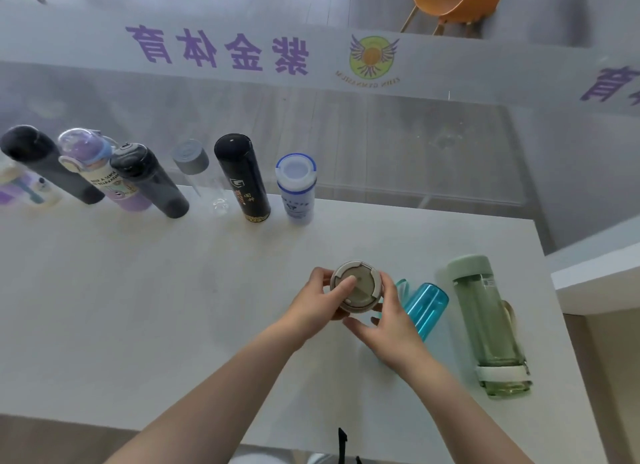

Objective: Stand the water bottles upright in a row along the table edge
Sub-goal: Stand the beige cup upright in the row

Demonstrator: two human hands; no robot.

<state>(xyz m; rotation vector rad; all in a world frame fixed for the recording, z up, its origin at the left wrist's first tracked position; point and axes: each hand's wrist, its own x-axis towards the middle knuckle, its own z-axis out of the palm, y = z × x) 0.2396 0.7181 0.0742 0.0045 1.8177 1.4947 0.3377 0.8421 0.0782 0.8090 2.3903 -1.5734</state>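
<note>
Both hands grip a beige-lidded bottle [356, 285], seen from above, upright over the white table [138, 308]. My left hand [317, 302] wraps its left side, thumb on the lid. My right hand [388, 320] holds its right side. Several bottles stand in a row along the far edge: a black one [41, 162], a purple one [100, 173], a dark one [149, 179], a clear grey-capped one [201, 173], a black printed one [242, 176], a white blue-rimmed one [297, 186]. A blue bottle [424, 306] and a green bottle [488, 325] lie on the table to the right.
A frosted glass partition [381, 145] with purple lettering rises just behind the table's far edge. The table's right edge [547, 290] lies close beside the green bottle. An orange chair [450, 3] stands beyond the glass. A pale bottle [20, 190] sits at the far left.
</note>
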